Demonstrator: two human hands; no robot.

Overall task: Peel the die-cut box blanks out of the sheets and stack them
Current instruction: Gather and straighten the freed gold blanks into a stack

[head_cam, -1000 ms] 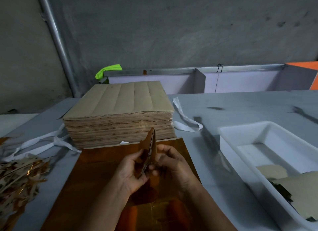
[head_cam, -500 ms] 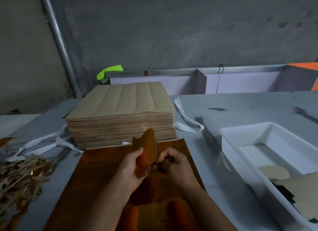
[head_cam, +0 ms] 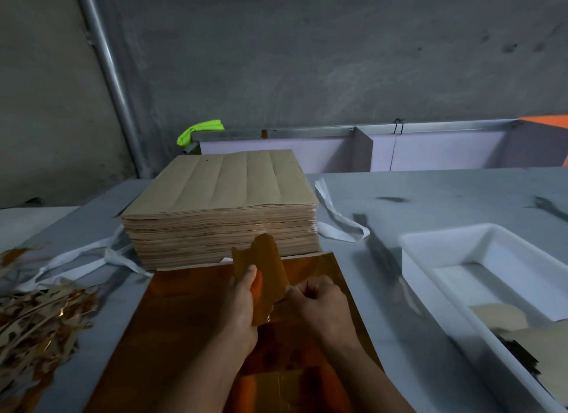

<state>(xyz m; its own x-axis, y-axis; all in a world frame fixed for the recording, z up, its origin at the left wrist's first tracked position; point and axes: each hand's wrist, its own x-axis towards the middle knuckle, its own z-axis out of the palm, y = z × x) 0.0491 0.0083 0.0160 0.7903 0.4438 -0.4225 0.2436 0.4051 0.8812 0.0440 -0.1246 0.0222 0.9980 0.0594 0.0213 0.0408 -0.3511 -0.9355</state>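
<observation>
The box blank (head_cam: 266, 274), a copper-coloured card, is held upright over the shiny sheet (head_cam: 184, 326) on the bench (head_cam: 430, 191), just in front of the brown stack (head_cam: 221, 197). The left hand (head_cam: 238, 308) grips its left edge, fingers clamped on it. The right hand (head_cam: 321, 305) pinches its lower right edge with curled fingers.

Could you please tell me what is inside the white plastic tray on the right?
The white plastic tray holds flat tan card blanks at its near end, lying over dark pieces. Whatever lies beneath them is covered.
</observation>
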